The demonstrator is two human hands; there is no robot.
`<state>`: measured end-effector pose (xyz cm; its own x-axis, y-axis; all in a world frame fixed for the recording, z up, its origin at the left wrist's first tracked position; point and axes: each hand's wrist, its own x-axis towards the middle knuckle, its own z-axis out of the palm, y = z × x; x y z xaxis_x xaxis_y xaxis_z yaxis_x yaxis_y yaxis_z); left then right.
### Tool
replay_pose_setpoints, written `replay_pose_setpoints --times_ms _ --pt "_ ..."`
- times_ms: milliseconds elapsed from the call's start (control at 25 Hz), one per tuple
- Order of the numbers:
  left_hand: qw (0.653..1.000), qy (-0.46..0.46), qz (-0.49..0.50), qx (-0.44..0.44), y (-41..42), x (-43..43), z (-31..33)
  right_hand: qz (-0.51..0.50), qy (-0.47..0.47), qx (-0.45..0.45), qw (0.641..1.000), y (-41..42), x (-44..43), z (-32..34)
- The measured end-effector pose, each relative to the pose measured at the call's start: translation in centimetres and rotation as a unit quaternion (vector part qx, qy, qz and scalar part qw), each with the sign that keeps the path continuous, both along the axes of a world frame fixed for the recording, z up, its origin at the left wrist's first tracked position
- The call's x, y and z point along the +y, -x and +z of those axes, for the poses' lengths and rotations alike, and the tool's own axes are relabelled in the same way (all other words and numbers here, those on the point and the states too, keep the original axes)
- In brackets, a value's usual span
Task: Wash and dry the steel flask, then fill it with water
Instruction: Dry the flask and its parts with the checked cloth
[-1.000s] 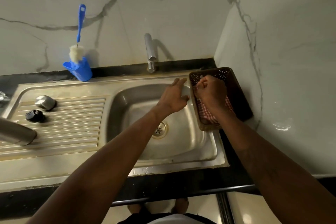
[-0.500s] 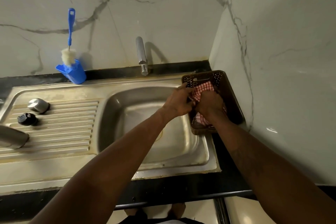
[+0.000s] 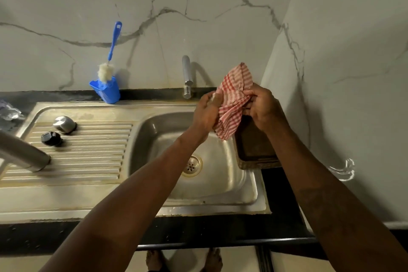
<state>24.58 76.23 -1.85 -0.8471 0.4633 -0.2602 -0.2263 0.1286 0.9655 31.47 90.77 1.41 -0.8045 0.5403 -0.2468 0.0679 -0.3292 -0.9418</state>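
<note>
Checked cloth (image 3: 234,104): gripped by fingers of left hand (image 3: 206,112) and right hand (image 3: 262,106), above sink (image 3: 220,183); steel flask (image 3: 22,152) on drainboard.

The flask (image 3: 22,152) is a plain brushed-steel cylinder lying on its side on the drainboard (image 3: 88,157), slanting in from the left edge, which crops it. The rounded end that shows is probably its base. Just beyond it, apart from it and from each other, sit its two closures. The domed steel cap (image 3: 64,124) is farther back and the black stopper (image 3: 51,138) is nearer. A red-and-white checked cloth (image 3: 234,99) is bunched above the basin's (image 3: 220,183) right rim, gripped by the left hand (image 3: 206,112) and right hand (image 3: 262,106), with one corner sticking up and another hanging down.
</note>
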Motion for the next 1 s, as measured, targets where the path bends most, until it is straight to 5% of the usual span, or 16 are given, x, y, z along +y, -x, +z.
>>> replay_pose_setpoints --times_ms 120,240,520,720,1000 --pt "0.992 -0.093 0.012 -0.079 1.7 -4.1 2.6 0.066 0.157 0.103 0.980 1.2 -3.6 0.9" --pt "0.993 -0.088 0.012 -0.073 3.3 -9.4 4.7 0.083 0.286 0.128 0.946 2.7 -8.1 0.5" --pt "0.985 -0.089 0.101 -0.109 7.5 -23.9 5.8 0.138 0.308 0.109 0.935 6.7 -23.0 -0.7" --pt "0.992 -0.071 0.108 -0.002 10.1 -33.6 6.2 0.213 0.328 0.075 0.917 9.5 -33.3 -2.2" --pt "0.979 0.083 -0.046 0.178 13.2 -39.6 8.5 0.312 0.335 0.055 0.887 10.7 -42.4 -4.5"
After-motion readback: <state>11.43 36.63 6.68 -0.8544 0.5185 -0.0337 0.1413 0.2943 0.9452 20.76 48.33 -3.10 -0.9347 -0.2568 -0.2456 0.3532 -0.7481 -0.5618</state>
